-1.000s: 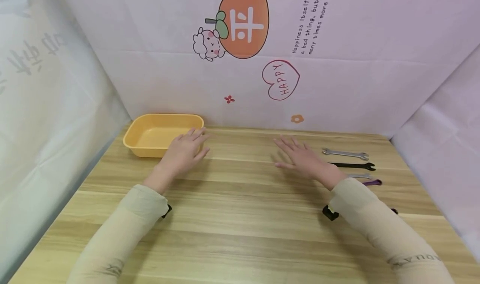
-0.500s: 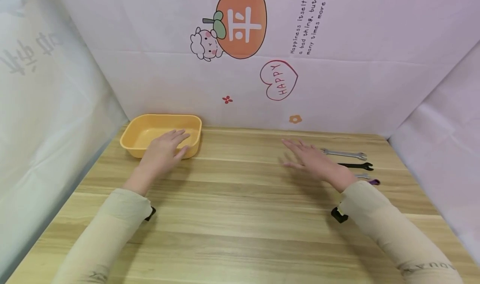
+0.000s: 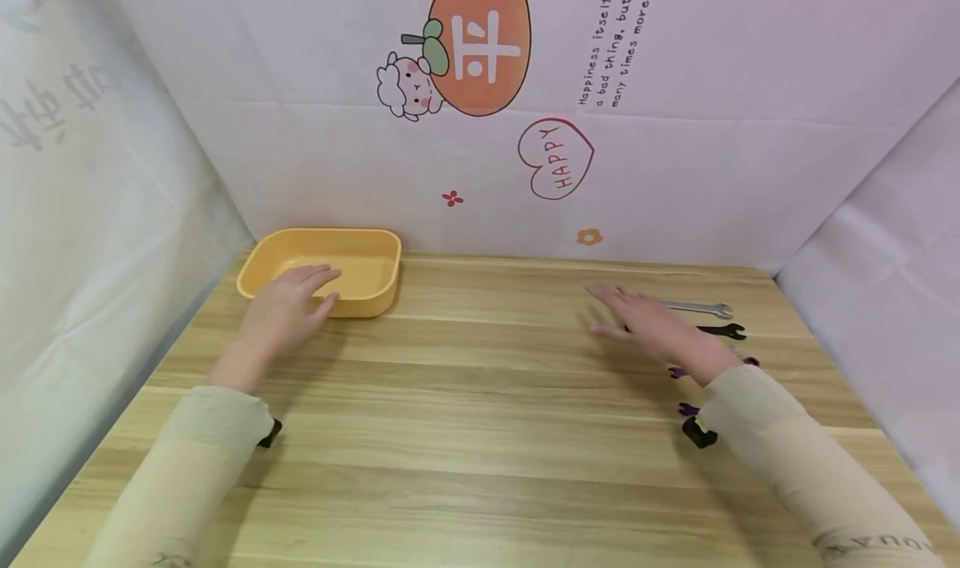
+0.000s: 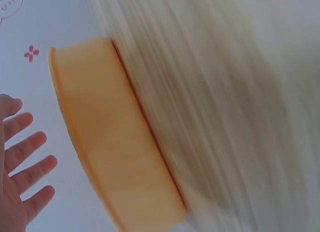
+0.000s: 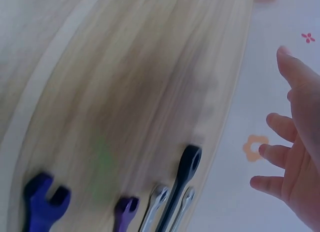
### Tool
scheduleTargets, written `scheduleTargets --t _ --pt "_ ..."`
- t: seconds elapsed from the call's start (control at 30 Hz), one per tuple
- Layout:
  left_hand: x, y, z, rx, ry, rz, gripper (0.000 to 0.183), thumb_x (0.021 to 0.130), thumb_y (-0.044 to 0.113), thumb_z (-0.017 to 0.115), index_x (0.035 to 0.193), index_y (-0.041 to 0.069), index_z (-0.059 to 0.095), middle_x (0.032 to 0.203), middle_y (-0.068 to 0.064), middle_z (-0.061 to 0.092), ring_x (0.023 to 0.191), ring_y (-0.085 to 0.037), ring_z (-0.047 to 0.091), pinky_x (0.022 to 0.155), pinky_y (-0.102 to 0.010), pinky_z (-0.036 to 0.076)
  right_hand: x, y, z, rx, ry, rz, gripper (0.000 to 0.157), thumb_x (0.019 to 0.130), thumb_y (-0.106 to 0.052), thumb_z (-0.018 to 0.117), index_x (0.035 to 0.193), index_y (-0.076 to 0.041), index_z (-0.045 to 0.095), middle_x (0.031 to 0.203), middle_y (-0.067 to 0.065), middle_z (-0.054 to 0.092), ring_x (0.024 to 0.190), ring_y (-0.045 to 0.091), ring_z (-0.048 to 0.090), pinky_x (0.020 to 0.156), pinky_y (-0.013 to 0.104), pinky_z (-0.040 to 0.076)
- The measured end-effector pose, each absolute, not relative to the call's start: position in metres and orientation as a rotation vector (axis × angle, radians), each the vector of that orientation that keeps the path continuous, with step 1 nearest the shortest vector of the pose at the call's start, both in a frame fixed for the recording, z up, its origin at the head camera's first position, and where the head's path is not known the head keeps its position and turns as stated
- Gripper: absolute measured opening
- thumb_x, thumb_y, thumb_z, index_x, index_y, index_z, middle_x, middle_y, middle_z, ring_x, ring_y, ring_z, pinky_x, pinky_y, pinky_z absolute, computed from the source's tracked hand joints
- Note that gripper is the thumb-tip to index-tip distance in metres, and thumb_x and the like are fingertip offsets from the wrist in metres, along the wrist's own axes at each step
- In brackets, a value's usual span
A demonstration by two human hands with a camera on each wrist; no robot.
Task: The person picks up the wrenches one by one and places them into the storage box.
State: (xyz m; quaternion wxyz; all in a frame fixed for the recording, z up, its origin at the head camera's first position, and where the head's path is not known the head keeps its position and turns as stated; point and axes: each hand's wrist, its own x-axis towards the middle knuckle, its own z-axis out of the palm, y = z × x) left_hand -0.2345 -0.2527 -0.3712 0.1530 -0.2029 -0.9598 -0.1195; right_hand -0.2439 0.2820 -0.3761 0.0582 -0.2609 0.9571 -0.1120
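My left hand hovers in front of the yellow plastic basin, overlapping its near left part in the head view. In the left wrist view its fingers are spread and apart from the basin wall. My right hand, fingers extended and holding nothing, is above the left ends of a row of wrenches. Among them are a silver wrench, a black wrench and purple wrenches, partly hidden by the hand and sleeve. The right wrist view shows a large purple wrench and a black one.
A wooden tabletop lies under both arms. White printed cloth rises behind it, with more cloth on the left and right sides. The basin stands at the back left, the wrenches at the right.
My left hand has moved left and slightly toward me, across the front of the basin. My right hand has moved right, farther over the wrenches. Neither has taken anything.
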Motion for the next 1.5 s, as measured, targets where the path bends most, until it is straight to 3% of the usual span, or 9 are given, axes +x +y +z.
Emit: scheduleTargets --t 0.17,0.33,0.57,0.77,1.17,1.4,1.5 --pt "-0.231 -0.266 -0.372 -0.577 -2.732 -0.386 0.036 0.098 0.014 0.067 0.132 0.003 0.065 0.135 -0.023 0.063 0.126 -0.044 0.055 0.103 -0.06 0.043 -0.241 0.295 -0.376 -0.696 2.88 -0.379 0.071 0.107 -0.043 0.055 0.165 -0.016 0.024 0.162 0.029 0.026 0.145 0.055 0.026 0.113 0.069 0.022" --pt "-0.23 -0.278 -0.372 -0.567 -2.712 -0.383 0.034 0.095 0.011 0.069 0.128 0.001 0.067 0.129 -0.026 0.065 0.121 -0.047 0.057 0.097 -0.062 0.046 -0.24 0.308 -0.376 -0.686 2.864 -0.414 0.068 0.107 -0.042 0.053 0.164 -0.014 0.028 0.162 0.026 0.03 0.146 0.049 0.03 0.113 0.066 0.027" --pt "-0.232 -0.287 -0.375 -0.588 -2.726 -0.357 0.033 0.094 0.009 0.07 0.126 0.0 0.068 0.127 -0.026 0.066 0.118 -0.048 0.059 0.095 -0.062 0.047 -0.237 0.323 -0.375 -0.755 2.896 -0.335 0.054 0.109 -0.026 0.054 0.158 -0.008 0.04 0.155 0.026 0.042 0.135 0.048 0.046 0.104 0.063 0.04" --pt "-0.231 -0.292 -0.376 -0.632 -2.722 -0.311 0.031 0.092 0.005 0.072 0.122 -0.002 0.069 0.124 -0.028 0.066 0.114 -0.049 0.06 0.091 -0.062 0.049 -0.235 0.335 -0.376 -0.764 2.912 -0.32 0.051 0.107 -0.016 0.057 0.155 -0.005 0.045 0.152 0.029 0.045 0.118 0.045 0.062 0.094 0.061 0.049" --pt "-0.237 -0.301 -0.384 -0.78 -2.601 -0.316 0.028 0.082 -0.012 0.075 0.11 -0.006 0.073 0.107 -0.026 0.07 0.1 -0.047 0.066 0.085 -0.058 0.053 -0.234 0.364 -0.389 -0.797 2.978 -0.356 0.049 0.1 0.0 0.063 0.147 0.002 0.052 0.151 0.026 0.047 0.123 0.048 0.057 0.095 0.059 0.049" --pt "-0.236 -0.306 -0.386 -0.767 -2.64 -0.329 0.028 0.086 -0.014 0.071 0.111 -0.004 0.073 0.106 -0.023 0.071 0.101 -0.045 0.066 0.086 -0.057 0.052 -0.237 0.378 -0.396 -0.734 2.999 -0.302 0.044 0.097 0.004 0.064 0.141 0.005 0.058 0.14 0.032 0.055 0.111 0.048 0.062 0.084 0.054 0.052" --pt "-0.236 -0.307 -0.386 -0.755 -2.657 -0.33 0.029 0.086 -0.014 0.07 0.113 -0.004 0.073 0.106 -0.024 0.07 0.101 -0.046 0.066 0.085 -0.057 0.052 -0.239 0.383 -0.4 -0.742 3.004 -0.306 0.04 0.096 0.005 0.065 0.136 0.006 0.062 0.133 0.033 0.059 0.115 0.052 0.059 0.088 0.059 0.051"
